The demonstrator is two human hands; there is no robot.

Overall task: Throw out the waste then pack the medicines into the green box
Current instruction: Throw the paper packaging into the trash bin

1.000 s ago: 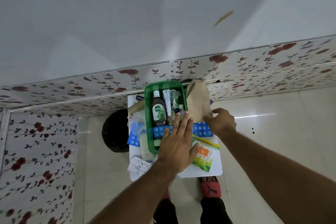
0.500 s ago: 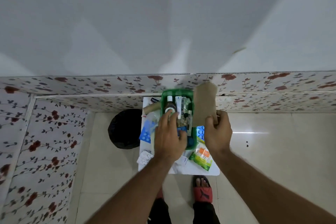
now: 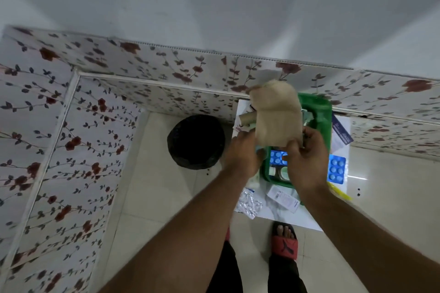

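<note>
A brown paper bag [image 3: 276, 116] is held up above the green box [image 3: 322, 112], hiding most of what lies inside. My right hand [image 3: 307, 159] pinches the bag's lower edge. My left hand [image 3: 242, 154] is at the bag's lower left corner, and it is too blurred to show whether it grips anything. A blue blister pack [image 3: 277, 157] shows inside the box, and another blue blister pack [image 3: 335, 170] lies on the white table [image 3: 292, 217] to the right of the box. A black bin [image 3: 196, 141] stands on the floor left of the table.
On the table lie a cardboard tube [image 3: 247, 119], a crumpled foil strip [image 3: 250, 203], a small white carton [image 3: 283, 198] and a blue-and-white leaflet [image 3: 341, 134]. Floral wall panels close in the back and left. My foot in a red sandal [image 3: 284, 244] is below the table.
The right hand has lifted the brown paper bag from beside the box to above it and moved it left. The left hand has left the box. The view has swung left.
</note>
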